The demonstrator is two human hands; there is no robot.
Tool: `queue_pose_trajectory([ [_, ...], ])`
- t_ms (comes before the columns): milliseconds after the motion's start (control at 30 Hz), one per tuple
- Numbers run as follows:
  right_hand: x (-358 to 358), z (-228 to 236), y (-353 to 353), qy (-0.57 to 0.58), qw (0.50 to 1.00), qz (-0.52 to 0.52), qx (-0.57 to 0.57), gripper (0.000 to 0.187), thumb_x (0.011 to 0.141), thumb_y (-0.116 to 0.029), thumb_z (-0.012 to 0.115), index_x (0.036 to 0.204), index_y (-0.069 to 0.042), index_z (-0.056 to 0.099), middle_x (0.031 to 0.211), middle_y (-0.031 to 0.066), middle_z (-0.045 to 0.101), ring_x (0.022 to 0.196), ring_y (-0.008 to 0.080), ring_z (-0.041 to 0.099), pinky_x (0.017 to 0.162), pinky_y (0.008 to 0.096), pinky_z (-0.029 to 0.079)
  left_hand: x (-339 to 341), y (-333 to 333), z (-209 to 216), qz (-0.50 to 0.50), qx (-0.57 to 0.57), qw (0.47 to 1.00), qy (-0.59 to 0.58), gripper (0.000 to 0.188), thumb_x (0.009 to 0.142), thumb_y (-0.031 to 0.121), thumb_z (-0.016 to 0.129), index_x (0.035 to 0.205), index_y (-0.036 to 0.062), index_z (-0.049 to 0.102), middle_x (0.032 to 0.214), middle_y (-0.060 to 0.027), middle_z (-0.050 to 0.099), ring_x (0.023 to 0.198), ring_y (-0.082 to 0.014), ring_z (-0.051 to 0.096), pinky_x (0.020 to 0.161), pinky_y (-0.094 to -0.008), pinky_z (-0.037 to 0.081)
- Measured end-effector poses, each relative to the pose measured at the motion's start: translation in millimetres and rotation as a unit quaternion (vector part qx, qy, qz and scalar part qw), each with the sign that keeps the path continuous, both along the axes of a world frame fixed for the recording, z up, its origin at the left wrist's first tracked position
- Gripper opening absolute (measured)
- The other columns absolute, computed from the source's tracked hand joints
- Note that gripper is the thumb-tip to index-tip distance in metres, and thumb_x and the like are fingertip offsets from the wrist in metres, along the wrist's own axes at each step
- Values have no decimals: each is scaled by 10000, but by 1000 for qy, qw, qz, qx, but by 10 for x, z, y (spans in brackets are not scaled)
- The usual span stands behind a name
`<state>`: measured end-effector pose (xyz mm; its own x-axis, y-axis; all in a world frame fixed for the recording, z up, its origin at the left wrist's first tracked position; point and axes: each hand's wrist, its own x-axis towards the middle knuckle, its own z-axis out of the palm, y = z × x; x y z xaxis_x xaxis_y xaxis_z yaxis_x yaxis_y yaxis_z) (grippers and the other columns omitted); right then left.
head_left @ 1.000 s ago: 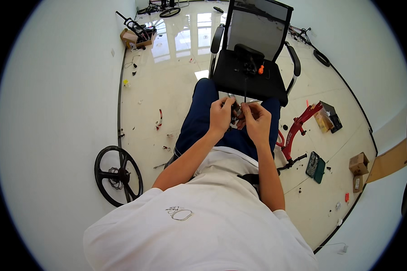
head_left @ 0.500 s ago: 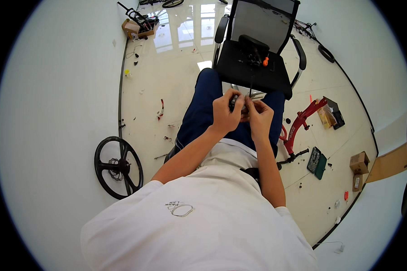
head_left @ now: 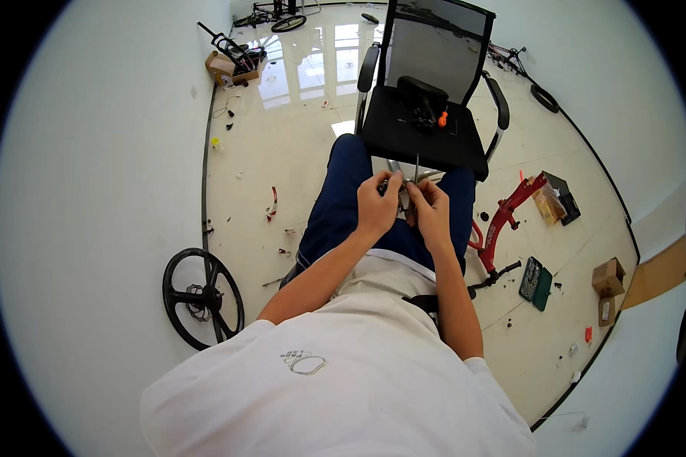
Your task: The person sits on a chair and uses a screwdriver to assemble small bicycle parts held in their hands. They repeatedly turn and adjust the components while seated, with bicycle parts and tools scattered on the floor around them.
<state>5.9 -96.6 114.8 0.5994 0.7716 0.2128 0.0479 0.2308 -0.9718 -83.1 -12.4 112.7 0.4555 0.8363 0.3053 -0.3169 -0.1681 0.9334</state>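
Note:
My left hand [head_left: 377, 206] and my right hand [head_left: 431, 215] are close together above my lap, in front of a black office chair [head_left: 404, 145]. Pinched in my left fingers is a small dark part [head_left: 383, 185], mostly covered by them. My right thumb and fingers grip a thin metal rod [head_left: 417, 167], which points up toward the chair seat. Its lower end is hidden by the hand. On the seat lie a black bicycle saddle [head_left: 422, 87], small dark parts [head_left: 421, 116] and an orange-handled tool [head_left: 443, 119].
A black spoked wheel [head_left: 177, 301] leans at the left wall. To my right are a red bicycle frame [head_left: 499, 221], an opened green tool case [head_left: 540, 283] and cardboard boxes [head_left: 608, 277]. Small scraps lie about the floor. Farther back stands a bicycle [head_left: 270, 15].
My view has tilted slightly, so the chair and floor things sit lower. My hands have shifted slightly closer to me, and the rod now looks lighter. Both hands keep their pinching grip.

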Motion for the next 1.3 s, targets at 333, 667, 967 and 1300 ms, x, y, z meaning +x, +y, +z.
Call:
queue_pose_trajectory([
  [333,144,213,173,219,972,-78,43,443,952,-369,526,601,-125,408,559,-30,388,462,69,351,430,251,248,-5,-203,96,28,336,935,109,173,860,153,587,834,-17,604,575,-174,577,491,-291,598,475,-323,436],
  [667,6,761,245,163,977,7,134,467,988,-320,502,606,-120,324,478,-49,256,386,51,212,369,255,156,11,-24,-20,-70,-92,992,46,346,928,222,482,706,-16,599,526,-62,539,409,-125,503,382,-262,379],
  [967,-37,817,121,163,976,10,147,422,981,-324,521,654,-115,355,546,-52,236,439,54,205,387,248,156,-78,-64,289,-99,-170,980,-16,330,932,253,469,750,3,582,523,-69,520,405,-138,482,396,-268,379],
  [1300,-58,839,101,150,982,-4,115,394,1000,-313,466,682,-104,363,572,-45,254,443,53,241,359,238,165,-43,-160,249,-50,-6,999,-11,273,928,168,514,763,-24,615,621,-30,563,460,-78,506,423,-228,388],
])
